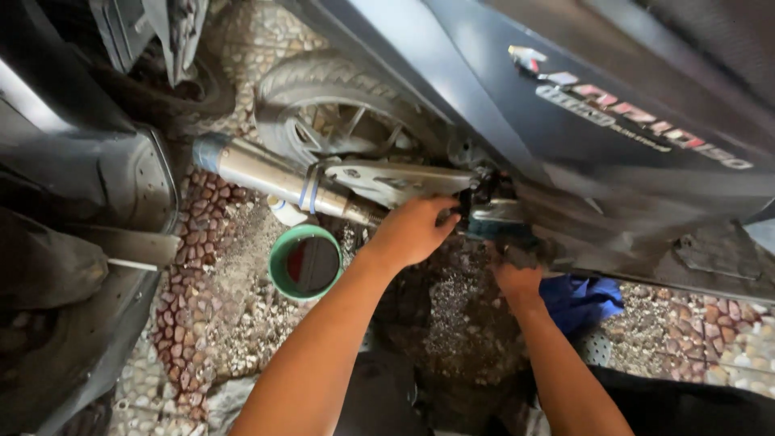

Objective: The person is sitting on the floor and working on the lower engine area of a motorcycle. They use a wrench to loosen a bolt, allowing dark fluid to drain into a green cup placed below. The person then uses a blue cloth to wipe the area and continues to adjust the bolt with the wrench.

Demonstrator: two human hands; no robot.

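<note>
Under the scooter's side panel (613,121), both hands' fingers (436,211) curl onto the engine fitting (492,214).

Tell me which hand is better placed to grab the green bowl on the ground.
Probably the left. The left hand rests on the motorcycle's underside just right of the green bowl, with open ground between them. The right hand is farther off, tucked under the bodywork near the blue cloth.
</note>
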